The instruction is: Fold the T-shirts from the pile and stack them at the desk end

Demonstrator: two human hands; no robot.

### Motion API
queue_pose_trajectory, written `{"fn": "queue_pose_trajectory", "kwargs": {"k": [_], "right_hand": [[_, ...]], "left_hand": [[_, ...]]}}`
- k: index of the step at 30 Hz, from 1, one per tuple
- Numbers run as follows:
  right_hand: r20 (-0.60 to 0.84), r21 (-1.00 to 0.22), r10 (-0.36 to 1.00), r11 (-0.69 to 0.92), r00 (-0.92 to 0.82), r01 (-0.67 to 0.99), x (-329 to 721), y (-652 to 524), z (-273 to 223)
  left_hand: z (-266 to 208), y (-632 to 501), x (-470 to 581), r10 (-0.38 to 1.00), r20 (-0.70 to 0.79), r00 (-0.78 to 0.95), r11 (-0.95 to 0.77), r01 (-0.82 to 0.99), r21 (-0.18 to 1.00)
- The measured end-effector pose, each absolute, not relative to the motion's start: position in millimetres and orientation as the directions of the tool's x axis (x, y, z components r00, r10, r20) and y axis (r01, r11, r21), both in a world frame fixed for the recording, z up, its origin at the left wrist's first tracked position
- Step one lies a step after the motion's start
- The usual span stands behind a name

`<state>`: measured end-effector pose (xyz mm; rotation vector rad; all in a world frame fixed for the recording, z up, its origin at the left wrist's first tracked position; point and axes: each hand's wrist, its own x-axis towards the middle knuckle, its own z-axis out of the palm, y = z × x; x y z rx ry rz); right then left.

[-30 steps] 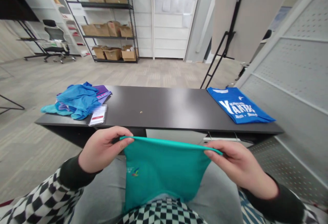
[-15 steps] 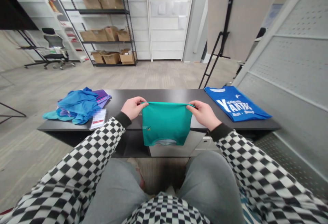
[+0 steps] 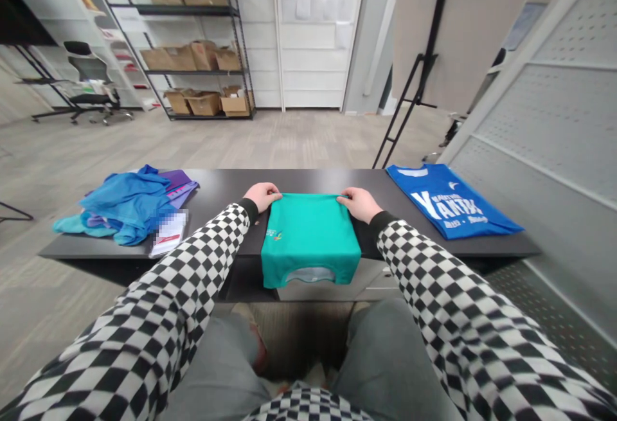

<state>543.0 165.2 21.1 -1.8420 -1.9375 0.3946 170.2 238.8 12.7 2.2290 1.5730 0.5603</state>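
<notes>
A folded teal T-shirt (image 3: pixel 311 225) lies on the dark desk (image 3: pixel 226 183), its neckline end hanging over the near edge. My left hand (image 3: pixel 261 197) pinches its far left corner between thumb and fingers. At the far right corner, my right hand (image 3: pixel 360 204) grips the cloth in the same way. A small print shows on the shirt's left side. To the right rests a folded blue T-shirt (image 3: pixel 450 199) with white lettering, apart from my hand.
Crumpled blue and purple clothes (image 3: pixel 128 202) are heaped on the desk's left end, beside a white phone-like item (image 3: pixel 169 233), partly blurred. Behind the desk stand a shelf rack (image 3: pixel 187 9) with cardboard boxes and a board on a black stand (image 3: pixel 424 67). A perforated panel (image 3: pixel 559 132) borders the right.
Both hands have brought the teal T-shirt down and away from me. It hung in the air before; now most of it lies flat on the desk.
</notes>
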Motion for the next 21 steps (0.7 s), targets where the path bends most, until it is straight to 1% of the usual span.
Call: {"fn": "queue_pose_trajectory", "kwargs": {"k": [3,6,10,14,17,21], "right_hand": [[0.065,-0.419,0.998,0.024,0.004,0.908,543.6,184.0,13.9],[0.053,-0.374,0.998,-0.004,0.026,0.927,543.6,202.5,8.8],[0.080,-0.345,0.995,-0.026,0.057,0.938,542.3,225.9,5.5],[0.083,-0.320,0.995,-0.030,0.059,0.947,541.8,251.8,5.4],[0.061,-0.326,0.997,-0.033,0.055,0.945,542.5,272.8,7.0],[0.019,-0.331,0.997,-0.060,0.071,0.942,541.7,296.3,10.4]], "left_hand": [[4.8,254.2,174.2,0.952,0.089,0.292,-0.299,0.829,0.474],[-0.6,271.0,177.5,0.960,0.081,0.268,-0.275,0.846,0.457],[-4.8,298.6,179.4,0.967,0.078,0.243,-0.251,0.853,0.458],[-6.5,330.3,179.7,0.960,0.062,0.272,-0.267,0.832,0.487],[-6.6,349.1,181.9,0.962,0.058,0.267,-0.258,0.821,0.509],[-4.2,361.2,189.4,0.974,0.066,0.218,-0.221,0.835,0.504]]}}
